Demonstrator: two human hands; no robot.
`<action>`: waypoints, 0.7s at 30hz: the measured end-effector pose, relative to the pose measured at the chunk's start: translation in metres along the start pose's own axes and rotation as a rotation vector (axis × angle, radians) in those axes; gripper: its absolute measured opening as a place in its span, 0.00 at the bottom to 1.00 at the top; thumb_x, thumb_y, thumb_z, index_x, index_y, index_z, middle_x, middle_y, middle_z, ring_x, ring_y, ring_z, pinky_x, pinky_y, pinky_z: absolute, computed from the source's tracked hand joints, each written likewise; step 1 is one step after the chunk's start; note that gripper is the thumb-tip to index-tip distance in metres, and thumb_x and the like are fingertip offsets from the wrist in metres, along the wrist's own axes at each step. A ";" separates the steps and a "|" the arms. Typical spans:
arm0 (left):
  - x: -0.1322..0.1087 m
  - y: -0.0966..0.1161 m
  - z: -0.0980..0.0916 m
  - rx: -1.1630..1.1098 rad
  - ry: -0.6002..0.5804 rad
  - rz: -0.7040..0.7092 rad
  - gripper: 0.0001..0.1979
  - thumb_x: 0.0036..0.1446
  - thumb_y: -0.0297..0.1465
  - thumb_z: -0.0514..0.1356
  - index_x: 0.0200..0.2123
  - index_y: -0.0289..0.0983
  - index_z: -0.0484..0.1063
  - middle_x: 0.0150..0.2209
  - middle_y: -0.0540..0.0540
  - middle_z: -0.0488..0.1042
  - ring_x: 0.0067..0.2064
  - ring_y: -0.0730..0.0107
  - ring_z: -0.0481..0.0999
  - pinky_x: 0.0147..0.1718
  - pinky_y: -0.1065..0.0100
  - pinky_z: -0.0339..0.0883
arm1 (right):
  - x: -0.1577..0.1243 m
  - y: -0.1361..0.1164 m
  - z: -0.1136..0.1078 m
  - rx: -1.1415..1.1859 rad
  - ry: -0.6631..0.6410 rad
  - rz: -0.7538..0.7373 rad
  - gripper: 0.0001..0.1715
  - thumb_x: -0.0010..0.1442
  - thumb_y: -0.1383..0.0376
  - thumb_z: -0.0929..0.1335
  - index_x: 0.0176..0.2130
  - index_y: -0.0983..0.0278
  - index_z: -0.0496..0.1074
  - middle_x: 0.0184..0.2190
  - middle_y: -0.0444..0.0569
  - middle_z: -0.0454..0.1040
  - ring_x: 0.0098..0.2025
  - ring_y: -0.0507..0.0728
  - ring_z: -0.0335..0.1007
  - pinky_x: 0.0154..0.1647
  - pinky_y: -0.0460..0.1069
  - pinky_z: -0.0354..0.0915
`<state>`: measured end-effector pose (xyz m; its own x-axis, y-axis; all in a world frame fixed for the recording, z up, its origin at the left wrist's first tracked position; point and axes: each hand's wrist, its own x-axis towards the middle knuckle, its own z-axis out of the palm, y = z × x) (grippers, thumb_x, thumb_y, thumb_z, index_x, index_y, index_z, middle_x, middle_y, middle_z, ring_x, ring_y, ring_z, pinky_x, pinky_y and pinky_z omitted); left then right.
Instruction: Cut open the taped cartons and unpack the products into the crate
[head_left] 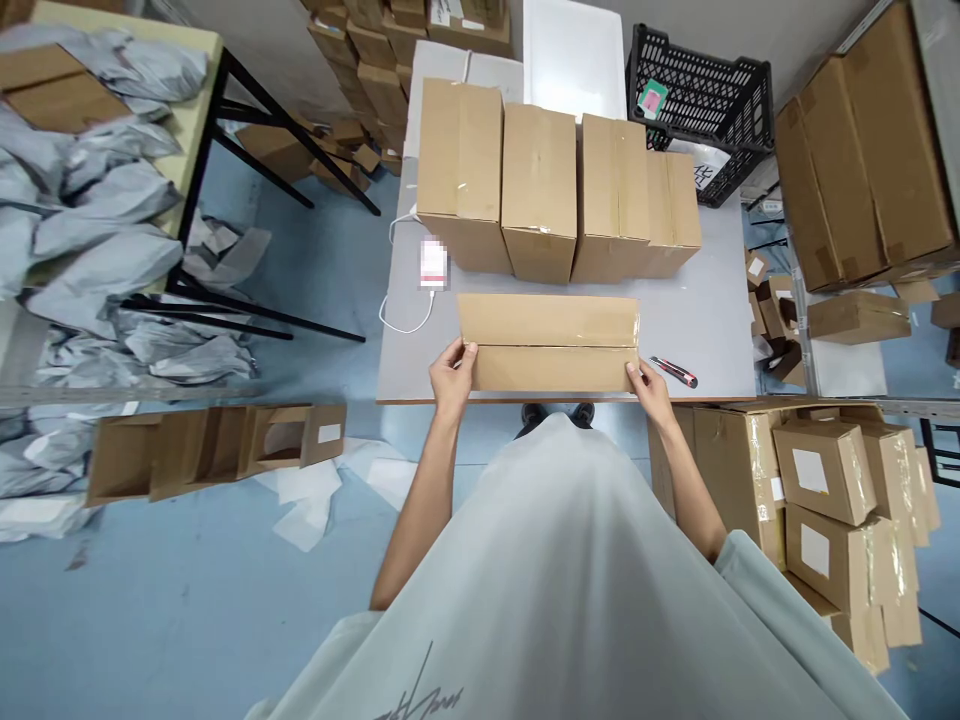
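A long cardboard box (549, 322) lies near the table's front edge, a seam running lengthwise between its two top flaps. My left hand (453, 378) grips its left end, thumb on top. At the opposite end, my right hand (651, 392) pinches the front right corner. Shiny clear tape shows along the right end. A red and black box cutter (673, 372) rests on the table just right of my right hand. Whatever is under or inside the box is hidden.
Several taped cartons (540, 190) stand in a row behind the box on the grey table (712, 300). A white device (433, 262) with a cable sits left. A black crate (701, 100) is at back right. Stacked boxes (825, 480) flank my right; grey bags (112, 200) cover a left table.
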<state>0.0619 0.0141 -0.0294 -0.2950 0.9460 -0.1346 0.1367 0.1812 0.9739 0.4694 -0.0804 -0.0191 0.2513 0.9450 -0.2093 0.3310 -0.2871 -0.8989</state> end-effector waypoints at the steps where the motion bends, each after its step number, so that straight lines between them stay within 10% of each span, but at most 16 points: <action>1: 0.001 0.003 0.000 0.024 -0.008 0.002 0.28 0.68 0.50 0.71 0.59 0.35 0.86 0.61 0.37 0.87 0.64 0.49 0.85 0.67 0.54 0.78 | 0.002 -0.001 -0.002 -0.006 0.015 0.019 0.50 0.70 0.26 0.68 0.61 0.62 0.87 0.43 0.52 0.87 0.35 0.60 0.74 0.43 0.55 0.76; 5: 0.002 0.004 0.002 0.095 -0.040 0.002 0.24 0.68 0.46 0.71 0.58 0.35 0.87 0.58 0.37 0.88 0.57 0.51 0.87 0.62 0.55 0.81 | 0.005 0.004 -0.003 -0.005 0.066 0.087 0.52 0.65 0.19 0.66 0.43 0.62 0.86 0.26 0.46 0.74 0.31 0.60 0.68 0.34 0.53 0.70; 13: 0.017 -0.004 0.013 0.099 -0.149 -0.044 0.24 0.68 0.46 0.72 0.59 0.38 0.85 0.61 0.34 0.85 0.57 0.51 0.87 0.63 0.53 0.81 | 0.000 0.017 0.006 -0.048 0.103 0.151 0.51 0.61 0.17 0.65 0.36 0.59 0.82 0.28 0.47 0.79 0.31 0.62 0.75 0.41 0.58 0.78; 21: 0.134 0.038 -0.012 0.133 0.056 0.031 0.23 0.69 0.46 0.71 0.59 0.38 0.82 0.64 0.31 0.83 0.67 0.43 0.83 0.74 0.45 0.72 | 0.098 0.020 -0.038 -0.007 0.322 0.124 0.49 0.58 0.22 0.72 0.50 0.60 0.86 0.52 0.61 0.89 0.50 0.72 0.87 0.66 0.72 0.77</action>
<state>0.0166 0.1442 -0.0078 -0.3407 0.9358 -0.0906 0.2700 0.1897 0.9440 0.5357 0.0008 -0.0427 0.5637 0.8053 -0.1837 0.2862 -0.3991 -0.8711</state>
